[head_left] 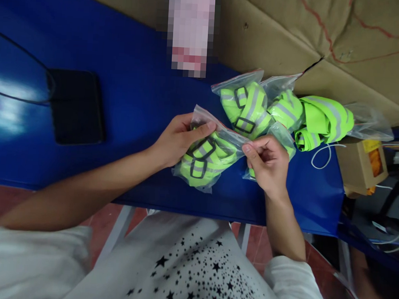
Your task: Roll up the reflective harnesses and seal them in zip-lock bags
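A clear zip bag (225,135) with a red-lined seal hangs between my hands over the table. Inside it lies a bundled neon-yellow reflective strap (215,168) with grey stripes and black buckles. My left hand (183,137) pinches the bag's top left part, thumb on the front. At the right end of the seal, my right hand (267,160) grips the edge between thumb and fingers. Just behind are more bagged straps (251,110), one partly hidden by my right hand. A loose rolled strap (326,120) lies farther right.
The blue table (136,88) holds a black phone-like device (76,107) and a dark cable at left. A cardboard box (359,167), white cords and dark equipment (389,204) stand at right. Brown covering (275,33) with red string borders the back.
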The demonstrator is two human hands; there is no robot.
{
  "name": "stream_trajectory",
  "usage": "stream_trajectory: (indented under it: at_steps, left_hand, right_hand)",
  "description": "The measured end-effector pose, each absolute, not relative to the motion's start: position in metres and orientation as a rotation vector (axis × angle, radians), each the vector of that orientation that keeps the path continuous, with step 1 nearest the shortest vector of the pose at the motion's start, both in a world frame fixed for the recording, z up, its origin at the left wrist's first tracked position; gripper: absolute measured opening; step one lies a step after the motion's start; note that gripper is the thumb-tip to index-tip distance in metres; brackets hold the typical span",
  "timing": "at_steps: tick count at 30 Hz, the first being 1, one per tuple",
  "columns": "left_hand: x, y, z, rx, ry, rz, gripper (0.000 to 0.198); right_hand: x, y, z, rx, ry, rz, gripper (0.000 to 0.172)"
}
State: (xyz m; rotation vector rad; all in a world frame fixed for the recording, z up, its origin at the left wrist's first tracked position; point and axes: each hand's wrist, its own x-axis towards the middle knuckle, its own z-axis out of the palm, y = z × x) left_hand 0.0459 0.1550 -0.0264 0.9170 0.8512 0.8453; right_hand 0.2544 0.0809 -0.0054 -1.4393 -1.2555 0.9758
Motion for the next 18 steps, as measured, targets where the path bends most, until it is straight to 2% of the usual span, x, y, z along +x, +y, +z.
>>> stream_trajectory:
  at_steps: [5, 18]
  left_hand:
    - [0.0449, 0.1572, -0.0307, 0.864, 0.873, 0.874, 0.03]
    - [0.0475, 0.1544, -0.0311, 0.815, 0.821, 0.855, 0.044]
  right_hand:
    - [0.2573, 0.0827, -0.0036, -1.414, -1.239, 1.121, 0.019]
    - [0.2593, 0.0837, -0.0091, -1.43, -1.144, 1.079, 0.024]
